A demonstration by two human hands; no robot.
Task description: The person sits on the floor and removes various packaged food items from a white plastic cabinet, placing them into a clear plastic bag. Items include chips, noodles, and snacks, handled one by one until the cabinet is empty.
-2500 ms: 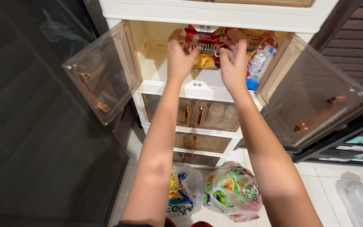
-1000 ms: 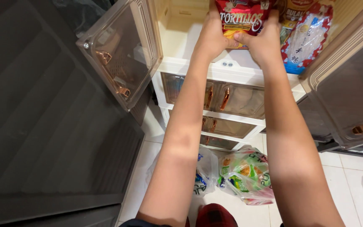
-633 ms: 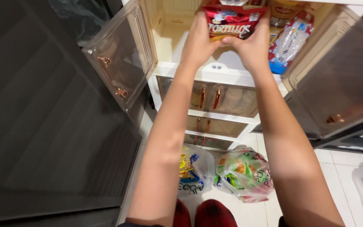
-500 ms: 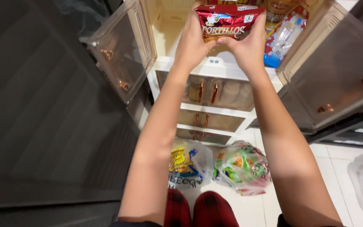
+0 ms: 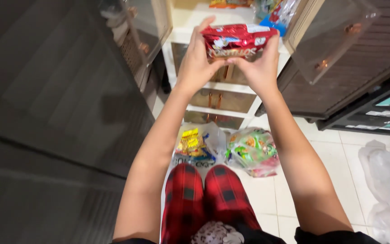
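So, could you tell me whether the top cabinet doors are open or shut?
Open: the left door and right door both swing outward, showing the shelf inside.

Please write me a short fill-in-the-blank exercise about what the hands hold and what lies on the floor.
1. The left hand and the right hand together hold a ____ snack bag.
2. The cabinet doors stand ____.
3. The clear bag with green packets lies on the tiled ____.
4. The person's trousers are red and ____ checked.

Missing words: red; open; floor; black
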